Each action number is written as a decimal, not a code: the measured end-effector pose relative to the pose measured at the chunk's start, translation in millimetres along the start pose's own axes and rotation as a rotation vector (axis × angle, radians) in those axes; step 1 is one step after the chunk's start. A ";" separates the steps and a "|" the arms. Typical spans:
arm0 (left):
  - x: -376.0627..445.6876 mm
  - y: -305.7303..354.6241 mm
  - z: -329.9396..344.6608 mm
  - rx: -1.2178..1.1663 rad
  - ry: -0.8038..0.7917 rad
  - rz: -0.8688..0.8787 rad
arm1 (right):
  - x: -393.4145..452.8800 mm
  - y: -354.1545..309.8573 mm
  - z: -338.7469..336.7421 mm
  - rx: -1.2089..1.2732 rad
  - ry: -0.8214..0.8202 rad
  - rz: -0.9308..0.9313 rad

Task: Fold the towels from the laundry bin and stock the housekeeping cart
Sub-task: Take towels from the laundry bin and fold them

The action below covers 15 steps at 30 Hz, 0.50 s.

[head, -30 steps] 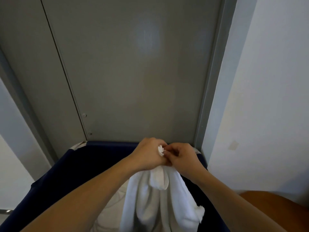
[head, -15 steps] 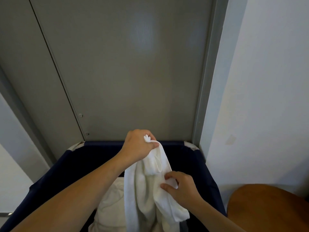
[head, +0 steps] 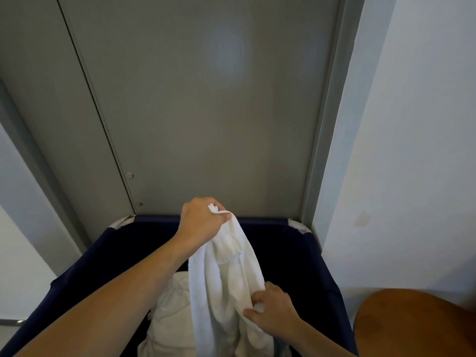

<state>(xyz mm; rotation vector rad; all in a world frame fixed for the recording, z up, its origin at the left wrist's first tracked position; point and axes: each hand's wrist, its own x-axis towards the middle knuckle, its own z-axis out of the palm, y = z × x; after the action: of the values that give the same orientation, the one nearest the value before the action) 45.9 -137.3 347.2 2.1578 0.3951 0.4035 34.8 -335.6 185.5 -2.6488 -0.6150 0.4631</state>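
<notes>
A white towel (head: 226, 284) hangs down over the dark navy laundry bin (head: 304, 253). My left hand (head: 202, 219) holds it up by a top corner, pinched above the bin's far rim. Lower down, my right hand (head: 273, 309) grips the towel's right edge, fingers curled into the cloth. More white towels (head: 167, 313) lie bunched inside the bin, partly hidden behind the hanging one and my left forearm. The housekeeping cart is out of sight.
A grey metal door (head: 206, 112) with a frame stands right behind the bin. A white wall (head: 412, 150) runs along the right side. A rounded brown wooden surface (head: 412, 325) sits at the lower right beside the bin.
Both hands were together at the towel's top corner. My right hand has since slid down along the towel's right edge, while my left hand stays up holding the corner.
</notes>
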 end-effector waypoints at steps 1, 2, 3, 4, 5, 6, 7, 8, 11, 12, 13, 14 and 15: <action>0.9 -2.5 -1.1 0.003 0.004 -0.005 | -0.1 1.3 1.3 -0.009 -0.002 -0.004; 1.6 -5.2 -2.2 0.011 0.007 -0.011 | 0.0 3.2 0.2 -0.011 0.004 -0.004; 2.5 -9.2 -3.5 0.023 0.010 -0.017 | 0.6 5.3 -2.5 0.001 0.014 0.004; 3.5 -13.3 -4.4 0.037 0.012 -0.023 | 0.6 8.7 -8.0 0.024 0.030 0.018; 4.6 -18.1 -5.5 0.046 0.017 -0.032 | 1.0 13.4 -14.4 0.060 0.047 0.033; 5.7 -23.0 -6.7 0.051 0.023 -0.043 | 1.7 19.4 -20.7 0.105 0.058 0.044; 6.7 -27.7 -7.8 0.053 0.031 -0.055 | 2.4 26.9 -26.7 0.160 0.074 0.046; 7.9 -32.2 -8.4 0.059 0.040 -0.067 | 2.8 34.4 -33.0 0.220 0.096 0.045; 11.1 -42.5 -8.9 0.082 0.062 -0.106 | 0.8 53.3 -50.9 0.400 0.191 0.036; 12.0 -45.2 -8.9 0.079 0.072 -0.118 | -0.2 58.3 -56.9 0.437 0.223 0.040; 13.0 -48.2 -9.1 0.072 0.082 -0.131 | -1.1 62.6 -62.0 0.477 0.252 0.046; 14.0 -50.8 -9.4 0.064 0.091 -0.144 | -2.0 66.3 -66.0 0.506 0.279 0.058; 15.0 -53.2 -9.9 0.059 0.095 -0.156 | -3.1 68.7 -69.0 0.524 0.299 0.067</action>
<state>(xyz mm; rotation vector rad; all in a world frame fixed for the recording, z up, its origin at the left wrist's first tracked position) 48.1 -94.0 311.5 2.1525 0.6319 0.4110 83.4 -414.0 216.8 -2.1791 -0.2651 0.2012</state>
